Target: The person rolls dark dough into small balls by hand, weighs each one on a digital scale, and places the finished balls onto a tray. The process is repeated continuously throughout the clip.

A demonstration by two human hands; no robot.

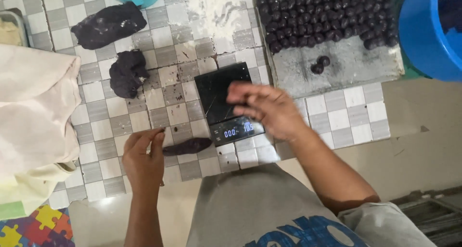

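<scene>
**Dark dough portioned at a small black scale**

Grey shirt cloth fills the bottom of the view, nearest the camera. Beyond it spreads a checked grey-and-white tiled mat, with a grey board of many small dark dough balls at the top right and a blue plastic tub beside it. Two large dark dough lumps lie on the mat at upper left, near a cream cloth bundle.

At the centre sits a flat black digital kitchen scale, its platform bare. Over it hovers the right hand, blurred; its fingers are curled together and pinched, but whether they hold a bit of dough I cannot tell.

A short dark dough roll lies on the mat just left of the scale's display, its long axis running left to right. Its left end sits just beside the left hand, whose thumb and forefinger are pinched nearly closed beside the tip, so this hand is the nearer one.
</scene>
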